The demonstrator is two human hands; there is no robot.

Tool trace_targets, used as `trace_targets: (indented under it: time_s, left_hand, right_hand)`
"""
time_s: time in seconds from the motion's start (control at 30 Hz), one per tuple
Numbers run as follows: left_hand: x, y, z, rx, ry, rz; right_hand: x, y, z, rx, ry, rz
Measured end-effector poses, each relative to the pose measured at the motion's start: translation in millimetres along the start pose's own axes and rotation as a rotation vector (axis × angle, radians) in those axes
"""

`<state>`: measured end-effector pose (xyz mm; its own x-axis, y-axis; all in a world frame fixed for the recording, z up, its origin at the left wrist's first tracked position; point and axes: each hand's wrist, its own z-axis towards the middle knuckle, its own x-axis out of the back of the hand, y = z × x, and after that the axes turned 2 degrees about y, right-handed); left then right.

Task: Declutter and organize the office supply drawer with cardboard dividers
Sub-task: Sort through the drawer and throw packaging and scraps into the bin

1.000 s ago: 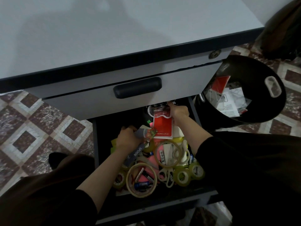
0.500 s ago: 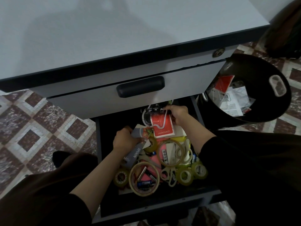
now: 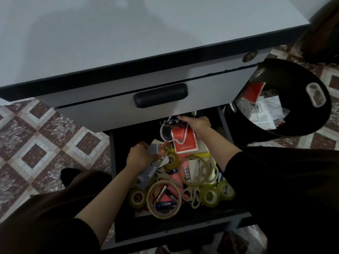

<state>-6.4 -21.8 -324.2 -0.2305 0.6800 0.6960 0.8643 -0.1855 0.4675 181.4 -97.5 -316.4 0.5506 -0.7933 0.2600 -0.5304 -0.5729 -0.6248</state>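
Hands empty a cluttered drawer (image 3: 165, 233).
Left hand (image 3: 140, 155) grips a grey packet (image 3: 149, 174), right hand (image 3: 199, 123) grasps a red pack (image 3: 185, 143); bin (image 3: 323, 114) probably next.

stationery pack (image 3: 185, 142): tilted, drawn further out from under the drawer handle (image 3: 160, 95)
spoon packet (image 3: 150, 173): shifted slightly left of that handle

Glossy clear tape rolls (image 3: 163, 199), matt grey drawer front (image 3: 113, 114), glossy black plastic bin (image 3: 297, 99).
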Motion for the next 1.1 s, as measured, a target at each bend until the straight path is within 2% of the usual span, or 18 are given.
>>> trace_targets:
  time_s: [0.17,0.5,0.77,1.1]
  left_hand:
    - [-0.5,-1.9,0.6,0.003,-0.005,0.006]
    - [2.4,-1.2,-1.4,0.011,-0.029,-0.04]
    - [12.7,1.0,-17.7,0.008,-0.016,-0.084]
    - [24.9,6.5,-42.7,-0.031,0.007,-0.106]
  right_hand:
    - [-6.2,-3.0,-0.4,0.031,0.027,-0.088]
    - [2.5,3.7,8.3,0.042,-0.01,-0.031]
    - [26.2,10.8,1.1,-0.155,-0.187,0.008]
    - [49.1,3.0,-30.9,-0.15,-0.35,-0.103]
